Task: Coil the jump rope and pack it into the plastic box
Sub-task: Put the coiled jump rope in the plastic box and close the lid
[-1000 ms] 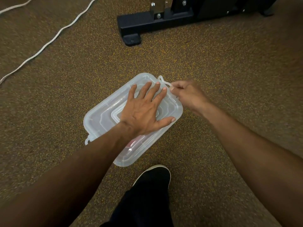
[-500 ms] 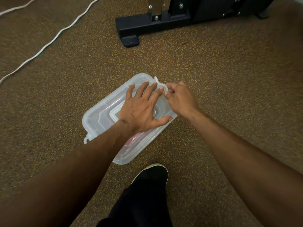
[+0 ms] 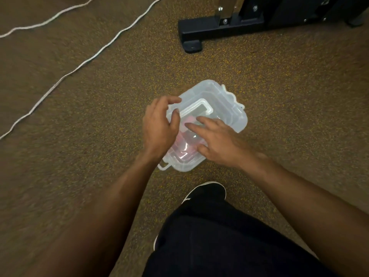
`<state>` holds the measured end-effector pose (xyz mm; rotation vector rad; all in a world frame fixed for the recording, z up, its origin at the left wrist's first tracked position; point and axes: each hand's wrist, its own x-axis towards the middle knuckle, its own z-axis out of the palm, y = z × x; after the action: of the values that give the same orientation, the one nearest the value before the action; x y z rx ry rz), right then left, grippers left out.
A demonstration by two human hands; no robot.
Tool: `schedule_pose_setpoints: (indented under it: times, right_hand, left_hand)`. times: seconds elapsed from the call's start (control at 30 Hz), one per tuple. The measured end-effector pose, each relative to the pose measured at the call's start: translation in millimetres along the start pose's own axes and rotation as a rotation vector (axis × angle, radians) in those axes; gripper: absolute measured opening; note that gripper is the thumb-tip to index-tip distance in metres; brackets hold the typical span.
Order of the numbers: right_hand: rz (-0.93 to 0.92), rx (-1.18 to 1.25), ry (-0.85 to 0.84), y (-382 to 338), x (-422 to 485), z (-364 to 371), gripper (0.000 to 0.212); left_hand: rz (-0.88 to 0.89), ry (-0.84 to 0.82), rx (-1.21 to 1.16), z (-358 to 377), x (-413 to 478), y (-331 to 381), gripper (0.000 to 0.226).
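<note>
Head view: lidded plastic box [image 3: 225,104] — pink shape inside, blurred.

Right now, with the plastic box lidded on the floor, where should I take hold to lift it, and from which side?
Probably the moulded handle raised at the middle of the lid of the plastic box, taken from straight above. The box lies flat with the lid up, and the left hand and right hand both sit over it. Whether the side latches are shut cannot be told, so check first.
</note>
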<state>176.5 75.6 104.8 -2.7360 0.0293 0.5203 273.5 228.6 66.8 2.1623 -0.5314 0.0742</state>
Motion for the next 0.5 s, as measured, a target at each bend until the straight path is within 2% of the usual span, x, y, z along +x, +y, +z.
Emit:
schedule_pose_setpoints:
  times: [0.07, 0.13, 0.17, 0.27, 0.37, 0.5]
  right_hand:
    - [-0.031, -0.057, -0.071, -15.4, 5.9, 7.0, 0.068]
    - [-0.044, -0.147, -0.088, -27.4, 11.4, 12.9, 0.067]
    - [-0.039, -0.211, -0.086, -31.5, 13.1, 15.0, 0.067]
    - [-0.016, -0.334, -0.076, -37.6, 13.7, 16.4, 0.066]
    - [0.014, -0.285, -0.111, -41.0, 11.5, 14.6, 0.064]
    - [0.049, -0.266, -0.163, -48.3, 11.6, 15.6, 0.077]
  left_hand:
    - [-0.159, 0.039, 0.073, -12.1, -20.3, -12.8, 0.031]
    - [-0.362, 0.04, 0.112, -16.7, -34.9, -26.0, 0.047]
    - [-0.482, 0.017, 0.087, -18.0, -39.8, -31.4, 0.059]
    - [-0.814, -0.064, -0.186, -22.3, -48.1, -35.7, 0.093]
    - [-0.854, -0.118, -0.175, -29.0, -48.9, -29.9, 0.103]
    - [-0.984, -0.149, -0.207, -38.5, -45.2, -29.0, 0.107]
